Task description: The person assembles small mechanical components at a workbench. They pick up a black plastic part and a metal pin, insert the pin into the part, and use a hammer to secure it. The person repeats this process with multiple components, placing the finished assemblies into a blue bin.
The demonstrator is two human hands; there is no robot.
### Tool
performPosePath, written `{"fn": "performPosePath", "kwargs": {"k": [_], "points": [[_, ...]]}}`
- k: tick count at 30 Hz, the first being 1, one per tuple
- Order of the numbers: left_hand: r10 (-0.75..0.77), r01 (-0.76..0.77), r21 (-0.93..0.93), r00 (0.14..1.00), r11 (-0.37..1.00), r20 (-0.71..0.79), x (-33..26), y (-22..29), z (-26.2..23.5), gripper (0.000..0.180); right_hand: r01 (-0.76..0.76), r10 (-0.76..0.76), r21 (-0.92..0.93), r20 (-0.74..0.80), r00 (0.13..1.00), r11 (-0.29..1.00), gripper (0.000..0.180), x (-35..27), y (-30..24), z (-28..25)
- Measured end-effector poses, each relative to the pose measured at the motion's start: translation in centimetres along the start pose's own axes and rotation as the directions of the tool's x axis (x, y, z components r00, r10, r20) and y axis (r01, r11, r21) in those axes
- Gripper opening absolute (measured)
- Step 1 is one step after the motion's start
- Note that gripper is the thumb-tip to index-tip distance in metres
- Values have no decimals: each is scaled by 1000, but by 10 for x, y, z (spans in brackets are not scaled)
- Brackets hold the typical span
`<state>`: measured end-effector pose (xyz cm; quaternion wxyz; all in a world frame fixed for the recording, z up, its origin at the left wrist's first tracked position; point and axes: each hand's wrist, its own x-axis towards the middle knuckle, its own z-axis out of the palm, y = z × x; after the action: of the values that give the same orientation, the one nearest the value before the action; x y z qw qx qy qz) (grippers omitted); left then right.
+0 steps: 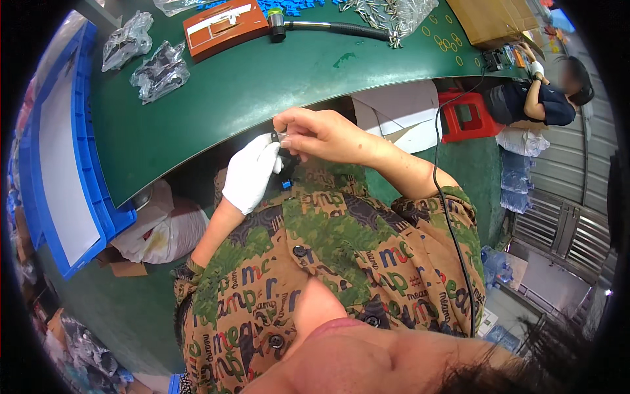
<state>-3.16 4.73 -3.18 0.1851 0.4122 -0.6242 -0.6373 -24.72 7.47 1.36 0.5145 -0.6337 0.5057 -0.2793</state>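
My left hand [251,174], in a white glove, grips a small black part with a blue piece [286,164] just below the edge of the green table [262,85]. My right hand [321,134] is bare and pinches a thin clear or metal piece at the top of that same part. Both hands meet close to my chest, over my patterned shirt. Most of the part is hidden by my fingers.
A blue crate [79,164] stands at the table's left. Clear bags [159,71], an orange box [224,25], a black-handled tool [328,27], loose metal pieces [387,13] and yellow rings [446,39] lie farther back. A red stool [467,117] and a seated person [538,98] are at right.
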Motion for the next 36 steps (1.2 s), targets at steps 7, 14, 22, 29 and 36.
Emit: {"fn": "performPosePath", "kwargs": {"k": [7,14,22,29,36], "points": [[61,-64,161,998,985,18,0,1,0,22,-32,32,0,28,999,999,21,2,0,2],[254,-248,458,966,854,50,0,-16,-3,18,69,-80,-216,-41,996,974,28,5,13,9],[81,-102,297,993,950,82,-1,-12,-12,27,6,-5,28,-19,1000,1000,37,13,36,15],[236,-251,298,968,921,86,-1,-31,-11,28,-45,42,-52,-51,998,998,31,10,24,23],[-49,47,23,993,999,104,-12,-14,-19,27,296,-331,-302,-72,941,906,31,7,48,17]]}}
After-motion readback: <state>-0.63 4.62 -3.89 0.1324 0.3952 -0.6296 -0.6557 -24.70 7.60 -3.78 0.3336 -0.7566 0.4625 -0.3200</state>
